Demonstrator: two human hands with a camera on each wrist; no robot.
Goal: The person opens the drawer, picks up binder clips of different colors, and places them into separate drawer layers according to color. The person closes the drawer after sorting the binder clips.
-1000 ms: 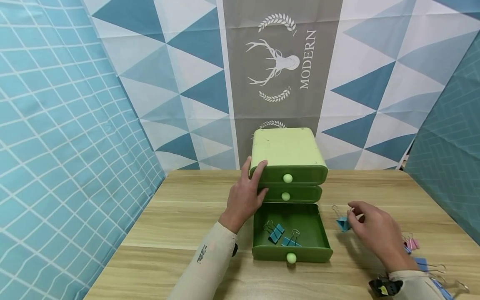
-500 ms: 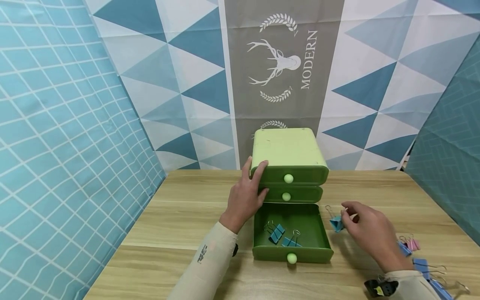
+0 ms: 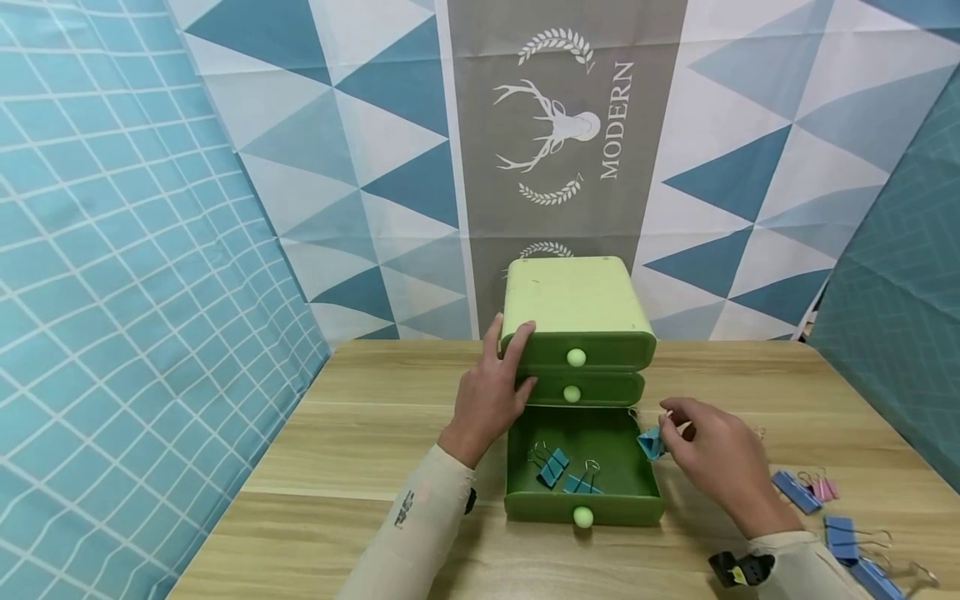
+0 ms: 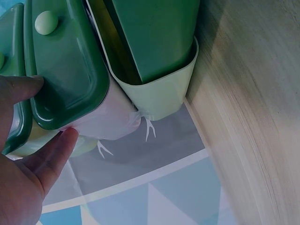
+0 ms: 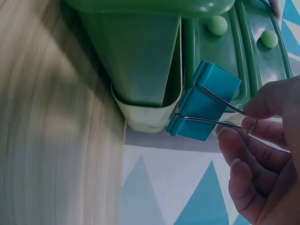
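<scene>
A small green drawer cabinet (image 3: 573, 292) stands on the table, its bottom drawer (image 3: 585, 508) pulled out and its upper two closed. Inside that drawer lie two teal binder clips (image 3: 553, 467). My left hand (image 3: 487, 408) rests on the cabinet's left front corner; in the left wrist view, thumb and fingertips touch the edges of a drawer front. My right hand (image 3: 716, 458) pinches a teal binder clip (image 5: 206, 101) by its wire handle, between thumb and fingers. The clip is at the open drawer's right wall, overlapping it in the head view.
To the right of my right hand lie several blue binder clips (image 3: 842, 540) and a pink binder clip (image 3: 823, 487) on the wooden table (image 3: 360, 467). A patterned cloth (image 3: 390, 167) hangs behind the cabinet, with blue cloth (image 3: 112, 250) at the left side.
My right hand has moved left with the teal binder clip, from the table's right side to the drawer's right wall. The left hand stays in place on the cabinet.
</scene>
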